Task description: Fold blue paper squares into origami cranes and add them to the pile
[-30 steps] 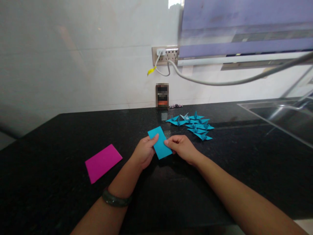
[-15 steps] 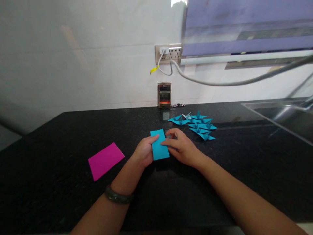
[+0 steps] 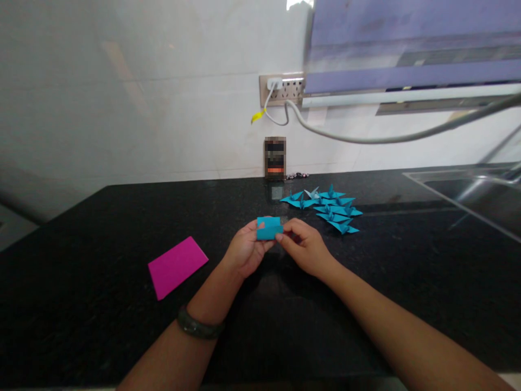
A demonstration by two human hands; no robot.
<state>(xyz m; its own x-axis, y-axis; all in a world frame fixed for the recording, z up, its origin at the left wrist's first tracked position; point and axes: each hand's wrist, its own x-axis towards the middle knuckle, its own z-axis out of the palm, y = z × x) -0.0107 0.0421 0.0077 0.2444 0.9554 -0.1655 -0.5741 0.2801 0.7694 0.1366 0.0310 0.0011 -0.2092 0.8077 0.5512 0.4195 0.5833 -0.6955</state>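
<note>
A small sheet of blue paper (image 3: pixel 269 232) is held between both hands above the dark counter, its lower part bent up over the rest. My left hand (image 3: pixel 247 248) supports it from the left and beneath, with the thumb at its left side. The thumb and fingers of my right hand (image 3: pixel 303 243) pinch its right edge. Several folded blue paper cranes (image 3: pixel 331 209) sit in a cluster beyond my right hand, a paler one (image 3: pixel 312 193) at the back. To the left of my left hand lies a pink rectangle of paper (image 3: pixel 178 267).
The black counter (image 3: pixel 101 228) meets a white tiled wall. A phone-like object (image 3: pixel 275 158), pixelated, leans there beside a beaded strand (image 3: pixel 297 175). Above it are a socket strip (image 3: pixel 280 89) and a grey hose (image 3: pixel 366 140). A sink (image 3: pixel 480 201) lies at the right.
The blue paper has gone from lying flat and tall to being bent over, now shorter. My right hand has shifted from its face to pinching the right edge.
</note>
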